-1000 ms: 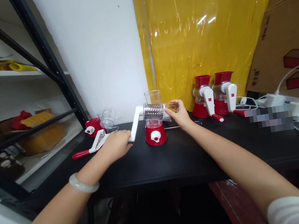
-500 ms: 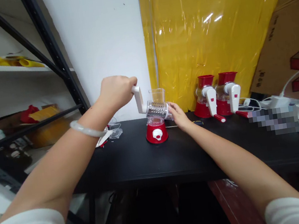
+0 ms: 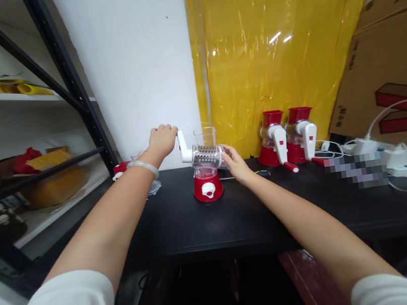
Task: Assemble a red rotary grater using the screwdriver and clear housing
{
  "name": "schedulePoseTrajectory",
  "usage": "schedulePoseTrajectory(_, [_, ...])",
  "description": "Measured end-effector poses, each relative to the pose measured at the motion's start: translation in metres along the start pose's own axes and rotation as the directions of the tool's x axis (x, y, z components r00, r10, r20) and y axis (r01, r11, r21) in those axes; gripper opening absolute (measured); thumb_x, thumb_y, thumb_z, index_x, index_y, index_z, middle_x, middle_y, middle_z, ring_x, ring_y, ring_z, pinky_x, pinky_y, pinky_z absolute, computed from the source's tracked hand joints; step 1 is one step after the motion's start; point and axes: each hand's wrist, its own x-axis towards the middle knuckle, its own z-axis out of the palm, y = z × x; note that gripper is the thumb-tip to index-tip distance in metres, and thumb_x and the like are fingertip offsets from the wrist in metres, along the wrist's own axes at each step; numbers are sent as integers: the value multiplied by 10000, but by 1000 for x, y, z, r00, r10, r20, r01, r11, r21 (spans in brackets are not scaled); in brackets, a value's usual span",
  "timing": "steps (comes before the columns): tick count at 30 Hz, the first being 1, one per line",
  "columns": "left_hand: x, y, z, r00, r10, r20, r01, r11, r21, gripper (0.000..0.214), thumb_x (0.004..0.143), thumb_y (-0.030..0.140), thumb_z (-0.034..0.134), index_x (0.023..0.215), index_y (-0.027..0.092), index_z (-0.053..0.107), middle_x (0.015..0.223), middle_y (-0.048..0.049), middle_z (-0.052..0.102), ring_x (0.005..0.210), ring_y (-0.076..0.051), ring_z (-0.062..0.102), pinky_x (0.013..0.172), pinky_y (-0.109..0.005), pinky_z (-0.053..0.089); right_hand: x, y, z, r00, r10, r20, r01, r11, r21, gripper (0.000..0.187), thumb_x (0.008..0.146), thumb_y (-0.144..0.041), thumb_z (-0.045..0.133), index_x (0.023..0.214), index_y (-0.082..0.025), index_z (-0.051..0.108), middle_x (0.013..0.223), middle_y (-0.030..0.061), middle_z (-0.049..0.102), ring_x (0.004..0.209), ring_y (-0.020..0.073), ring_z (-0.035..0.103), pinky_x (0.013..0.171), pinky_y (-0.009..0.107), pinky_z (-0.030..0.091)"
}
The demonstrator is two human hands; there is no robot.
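A rotary grater with a red base stands upright on the black table. Its clear housing holds a perforated metal drum, and a clear feed chute rises above. On the left side a white crank arm points up. My left hand, a pale bangle at its wrist, is closed around the crank's handle, which is hidden by the fingers. From the other side, my right hand grips the housing's right end, by the drum's open mouth.
Two more red-and-white graters stand at the back right. A screwdriver lies behind my right hand. White power strips and cables are farther right. Red and clear parts sit behind my left forearm, near a black-framed shelf.
My left hand has swung the crank away from me, and the hand is now farther off. The right hand keeps its hold on the housing. The whole view has shifted slightly.
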Motion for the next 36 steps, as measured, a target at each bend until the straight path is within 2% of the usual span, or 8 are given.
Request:
schedulePoseTrajectory(5, [-40, -9, 28, 965, 15, 263, -7, 1000, -30, 230, 861, 254, 490, 942, 171, 689, 1002, -190, 695, 951, -299, 639, 804, -373, 432, -1, -2, -2, 999, -7, 37, 8, 1000, -16, 700, 715, -703, 595, 1227, -236, 491, 1337, 122, 554, 1178, 209, 572, 1017, 375, 458])
schedulePoseTrajectory(9, [-98, -6, 26, 904, 134, 407, -93, 988, -120, 210, 804, 277, 527, 882, 199, 706, 926, -147, 722, 846, -280, 672, 722, -339, 453, -1, 3, -1, 1000, 24, 13, -24, 1000, -17, 676, 710, -732, 578, 1173, -243, 506, 1282, 107, 587, 1154, 210, 580, 987, 374, 477])
schedulePoseTrajectory(12, [-136, 6, -4, 858, 266, 440, -172, 955, -241, 198, 803, 316, 532, 798, 220, 706, 798, -112, 714, 722, -260, 666, 672, -331, 455, 1, 8, 1, 1000, -8, -3, 8, 1000, -25, 659, 709, -734, 581, 1152, -251, 507, 1208, 94, 615, 1128, 213, 580, 955, 379, 489])
schedulePoseTrajectory(15, [-152, 22, -57, 829, 316, 460, -218, 942, -255, 221, 827, 360, 529, 758, 220, 686, 765, -83, 701, 666, -225, 641, 635, -311, 440, 2, 11, 0, 998, -56, -2, 56, 998, -24, 623, 723, -720, 578, 1130, -253, 514, 1145, 91, 627, 1124, 230, 569, 955, 411, 482])
schedulePoseTrajectory(19, [-137, 37, -126, 944, 210, 256, -219, 976, 6, 183, 840, 301, 516, 883, 210, 669, 801, -78, 690, 700, -220, 625, 627, -311, 403, 1, 11, -2, 998, -65, 16, 65, 998, -8, 598, 736, -695, 587, 1129, -251, 510, 1179, 98, 612, 1142, 242, 558, 990, 438, 459])
schedulePoseTrajectory(22, [-104, 39, -144, 988, 152, -20, -149, 982, 119, 248, 890, 262, 458, 1054, 210, 636, 926, -104, 682, 815, -243, 621, 671, -338, 394, 1, 11, -2, 999, -53, 14, 53, 999, 0, 597, 737, -686, 596, 1133, -247, 511, 1205, 101, 602, 1133, 239, 567, 1008, 445, 450])
schedulePoseTrajectory(29, [-22, 8, -81, 961, 111, -255, -75, 986, 147, 275, 884, 139, 430, 1092, 187, 604, 962, -124, 651, 949, -263, 557, 850, -420, 359, 1, 13, 1, 999, -54, 2, 54, 998, 25, 553, 736, -643, 635, 1119, -261, 523, 1140, 78, 628, 1084, 227, 589, 941, 426, 500])
schedulePoseTrajectory(36, [-23, -8, -18, 989, 46, -138, -36, 996, 76, 380, 879, 168, 461, 1250, 141, 540, 1169, -173, 589, 1118, -301, 496, 956, -428, 351, 1, 14, 1, 999, -40, 35, 39, 999, 28, 543, 744, -612, 641, 1146, -266, 524, 1125, 69, 622, 1008, 205, 603, 861, 384, 524])
